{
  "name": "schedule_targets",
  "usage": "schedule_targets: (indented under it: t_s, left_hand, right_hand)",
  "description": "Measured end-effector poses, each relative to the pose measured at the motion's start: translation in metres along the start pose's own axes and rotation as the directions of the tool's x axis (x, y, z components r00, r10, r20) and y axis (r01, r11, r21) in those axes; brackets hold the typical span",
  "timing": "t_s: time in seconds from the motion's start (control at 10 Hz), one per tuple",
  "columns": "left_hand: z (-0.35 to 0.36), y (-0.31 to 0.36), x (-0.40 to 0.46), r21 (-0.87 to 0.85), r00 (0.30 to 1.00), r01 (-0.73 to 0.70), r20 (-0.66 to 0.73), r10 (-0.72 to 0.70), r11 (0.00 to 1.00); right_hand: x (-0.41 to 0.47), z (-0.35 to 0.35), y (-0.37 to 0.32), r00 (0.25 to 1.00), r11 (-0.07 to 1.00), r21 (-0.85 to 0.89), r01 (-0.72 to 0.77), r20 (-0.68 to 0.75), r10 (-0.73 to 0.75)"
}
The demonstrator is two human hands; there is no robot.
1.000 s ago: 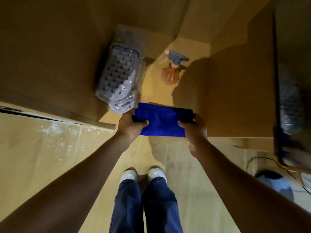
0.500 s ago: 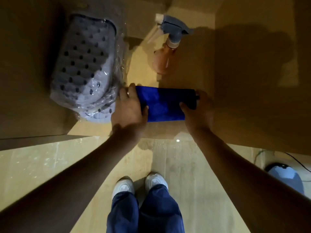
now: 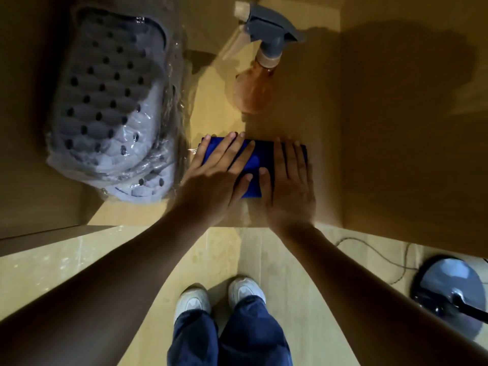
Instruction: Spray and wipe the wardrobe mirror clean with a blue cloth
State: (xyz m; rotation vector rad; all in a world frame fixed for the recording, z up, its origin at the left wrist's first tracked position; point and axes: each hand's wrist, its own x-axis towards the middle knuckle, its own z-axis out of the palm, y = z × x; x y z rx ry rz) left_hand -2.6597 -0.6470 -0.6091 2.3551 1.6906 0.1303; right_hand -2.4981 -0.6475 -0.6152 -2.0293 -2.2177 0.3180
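Two hands lie flat on the cloth [image 3: 253, 165], palms down and fingers spread, gripping nothing: the left hand [image 3: 219, 175] covers its left end, the right hand [image 3: 287, 180] its right. The folded cloth rests on the wardrobe shelf [image 3: 303, 122] near the front edge, its long axis running left to right. The bottle [image 3: 256, 83] stands just beyond it, farther in, its neck tipped away and its nozzle pointing left, trigger head at the far end. Judged from here, the bottle sits between the hands' lines of reach, about as close to one as the other. Bagged clogs [image 3: 111, 101] lie to the left
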Motion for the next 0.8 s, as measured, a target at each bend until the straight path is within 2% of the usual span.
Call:
schedule_targets:
  t_s: [0.2, 0.3, 0.4, 0.5, 0.6, 0.8]
  left_hand:
    - [-0.017, 0.008, -0.004, 0.014, 0.992, 0.050, 0.113, -0.051, 0.999]
    - [-0.042, 0.017, -0.007, -0.056, 0.969, 0.099, 0.231, -0.083, 0.994]
    - [-0.082, 0.027, -0.019, -0.085, 0.962, 0.085, 0.268, -0.059, 0.993]
    - [-0.130, 0.030, -0.037, -0.113, 0.964, 0.072, 0.264, -0.040, 0.991]
    - [-0.184, 0.035, -0.054, -0.088, 0.973, 0.051, 0.228, -0.030, 0.995]
    - [-0.301, 0.051, -0.083, 0.014, 0.981, 0.068, 0.183, -0.070, 0.998]
  right_hand:
    - [0.004, -0.013, 0.000, 0.989, 0.999, -0.022, 0.029, 0.144, -0.026]
    - [-0.003, -0.043, -0.013, 0.981, 0.998, 0.061, -0.005, 0.191, -0.007]
    - [-0.021, -0.083, -0.031, 0.978, 0.978, 0.199, -0.061, 0.207, 0.019]
    - [-0.040, -0.130, -0.049, 0.972, 0.951, 0.301, -0.069, 0.234, -0.004]
    - [-0.057, -0.185, -0.067, 0.979, 0.942, 0.332, -0.049, 0.204, -0.021]
    - [-0.078, -0.301, -0.109, 0.963, 0.945, 0.328, 0.005, 0.254, -0.093]
